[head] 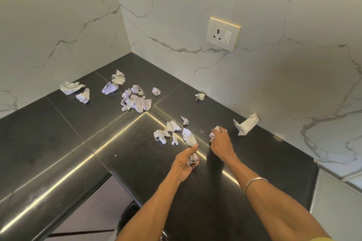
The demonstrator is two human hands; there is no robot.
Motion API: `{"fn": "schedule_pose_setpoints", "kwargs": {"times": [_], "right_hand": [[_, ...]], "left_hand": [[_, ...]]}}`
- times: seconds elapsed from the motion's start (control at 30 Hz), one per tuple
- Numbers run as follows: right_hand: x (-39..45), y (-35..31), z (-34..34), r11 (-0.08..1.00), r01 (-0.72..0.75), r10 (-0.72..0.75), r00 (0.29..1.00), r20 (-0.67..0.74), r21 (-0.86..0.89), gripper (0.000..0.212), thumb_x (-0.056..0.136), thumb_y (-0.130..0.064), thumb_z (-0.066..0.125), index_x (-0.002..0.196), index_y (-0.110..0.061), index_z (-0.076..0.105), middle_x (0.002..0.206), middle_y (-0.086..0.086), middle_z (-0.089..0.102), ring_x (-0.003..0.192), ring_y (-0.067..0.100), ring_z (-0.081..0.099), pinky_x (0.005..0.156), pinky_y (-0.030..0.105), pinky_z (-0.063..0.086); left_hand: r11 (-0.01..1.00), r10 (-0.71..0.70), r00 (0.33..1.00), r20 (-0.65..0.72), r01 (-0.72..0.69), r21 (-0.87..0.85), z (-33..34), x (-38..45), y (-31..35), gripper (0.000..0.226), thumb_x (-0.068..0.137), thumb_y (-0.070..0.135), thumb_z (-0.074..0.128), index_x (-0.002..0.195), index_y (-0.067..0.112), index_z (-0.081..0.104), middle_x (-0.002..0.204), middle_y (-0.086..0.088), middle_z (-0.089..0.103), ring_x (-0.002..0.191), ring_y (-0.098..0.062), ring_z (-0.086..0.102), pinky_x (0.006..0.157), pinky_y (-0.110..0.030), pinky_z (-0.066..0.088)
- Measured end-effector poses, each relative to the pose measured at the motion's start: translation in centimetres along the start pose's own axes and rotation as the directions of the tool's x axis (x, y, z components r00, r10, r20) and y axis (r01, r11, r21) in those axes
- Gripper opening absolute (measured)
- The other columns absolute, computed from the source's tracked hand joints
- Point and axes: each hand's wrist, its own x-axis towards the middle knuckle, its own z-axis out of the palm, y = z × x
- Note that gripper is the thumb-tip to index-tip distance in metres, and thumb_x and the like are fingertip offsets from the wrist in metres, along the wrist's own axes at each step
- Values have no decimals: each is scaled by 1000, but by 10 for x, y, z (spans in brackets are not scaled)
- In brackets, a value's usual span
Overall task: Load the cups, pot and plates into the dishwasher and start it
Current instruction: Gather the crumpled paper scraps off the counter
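No cup, pot, plate or dishwasher is in view. Several crumpled white paper scraps lie scattered on a black stone countertop (58, 133). My left hand (185, 162) holds a crumpled paper wad (193, 159) in its curled fingers, with its thumb touching another scrap (189, 137) on the counter. My right hand (220, 141) grips a small paper ball (214, 132) at its fingertips. A ring shows on one of its fingers, and a metal bangle (254, 183) circles that forearm.
A paper cluster (136, 101) lies mid-counter, with more scraps toward the back left (72, 88) and a larger folded piece (246, 124) against the right wall. White marble walls meet in a corner; a wall socket (223, 34) sits on the right wall. A dark bin rim (125, 219) shows below the counter edge.
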Motion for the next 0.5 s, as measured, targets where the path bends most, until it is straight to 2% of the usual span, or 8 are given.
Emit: {"fn": "schedule_pose_setpoints", "kwargs": {"times": [0.07,0.17,0.3,0.4,0.5], "right_hand": [[-7,2,5,1000,6,-4,996,-84,14,41,85,0,66,125,-7,62,132,14,50,115,32,55,94,37,49],[-21,4,8,1000,-7,9,989,-150,19,28,88,-11,69,115,-4,67,120,11,58,102,28,62,84,34,54],[-35,12,9,999,-22,25,988,-153,24,15,92,-7,59,102,-4,70,103,11,68,87,24,63,66,27,46],[-48,10,7,979,-55,97,973,-211,195,14,91,-4,59,98,-9,71,98,6,68,77,12,56,58,14,34],[-63,2,10,945,27,82,945,-317,327,16,91,-5,60,87,-21,62,91,-3,64,73,5,54,58,16,44]], "left_hand": [[999,-21,1000,-6,21,-44,-1,2,0,34,72,28,87,93,5,74,87,-9,68,70,-17,58,63,-30,53],[993,-49,999,-12,48,-104,-1,3,-1,31,73,30,85,86,5,72,81,-9,65,68,-18,55,62,-32,51],[994,-6,1000,-6,5,-109,2,1,-3,27,69,25,86,83,7,73,81,-9,67,68,-18,57,66,-33,50],[989,21,1000,9,-19,-146,4,-1,-2,26,71,18,84,90,6,71,82,-10,69,70,-19,64,72,-33,53],[972,36,999,32,-28,-234,3,-2,1,25,77,11,79,98,5,66,83,-11,70,68,-19,68,68,-30,58]]}}
